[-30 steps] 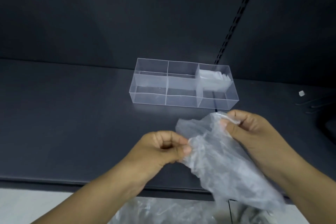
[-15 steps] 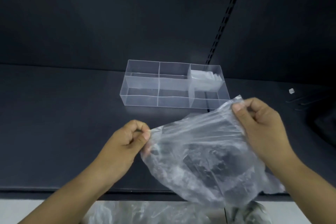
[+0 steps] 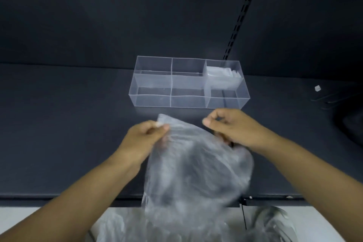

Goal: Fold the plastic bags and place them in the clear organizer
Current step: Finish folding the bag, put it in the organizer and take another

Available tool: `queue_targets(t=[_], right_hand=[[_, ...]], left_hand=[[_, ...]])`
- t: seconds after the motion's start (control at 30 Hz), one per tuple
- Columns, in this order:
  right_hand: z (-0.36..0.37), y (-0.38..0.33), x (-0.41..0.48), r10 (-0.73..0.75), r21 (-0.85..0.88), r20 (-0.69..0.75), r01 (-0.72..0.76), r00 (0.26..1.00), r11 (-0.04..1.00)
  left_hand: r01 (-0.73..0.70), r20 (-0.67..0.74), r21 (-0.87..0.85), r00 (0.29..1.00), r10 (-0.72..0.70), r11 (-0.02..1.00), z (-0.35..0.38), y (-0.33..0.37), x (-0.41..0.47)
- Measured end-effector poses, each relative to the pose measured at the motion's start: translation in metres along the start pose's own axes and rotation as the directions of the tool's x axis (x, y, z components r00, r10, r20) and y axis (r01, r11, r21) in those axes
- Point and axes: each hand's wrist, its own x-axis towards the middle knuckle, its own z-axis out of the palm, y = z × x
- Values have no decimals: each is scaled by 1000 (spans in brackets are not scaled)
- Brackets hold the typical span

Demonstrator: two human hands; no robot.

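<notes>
Plastic bag (image 3: 196,165): left hand (image 3: 144,136) pinches, right hand (image 3: 230,126) curled

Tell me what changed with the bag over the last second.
The left hand and right hand moved closer together, so the plastic bag, stretched wide half a second ago, now hangs blurred and billowed below them. The left hand still pinches its top corner; the right's grip is unclear. The clear organizer and its folded bags are unchanged.
</notes>
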Motion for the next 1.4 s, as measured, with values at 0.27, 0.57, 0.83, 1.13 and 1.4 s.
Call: queue_targets(t=[0.27,0.57,0.83,1.13,1.4], right_hand=[[-21,61,-7,115,307,79,-134,990,942],[23,47,19,50,259,99,-74,994,963],[-34,73,7,198,524,164,-255,966,813],[-52,85,20,265,502,-328,-71,907,862],[-12,69,-13,265,412,-294,-129,918,902]], left_hand=[[126,-247,-20,961,-127,992,-43,-46,20],[105,-242,-4,965,-103,994,-45,-51,26],[146,-283,-112,944,-173,983,-58,-57,34],[109,-295,-144,944,-147,984,-51,-48,43],[243,-17,-293,966,-259,925,-67,-49,24]])
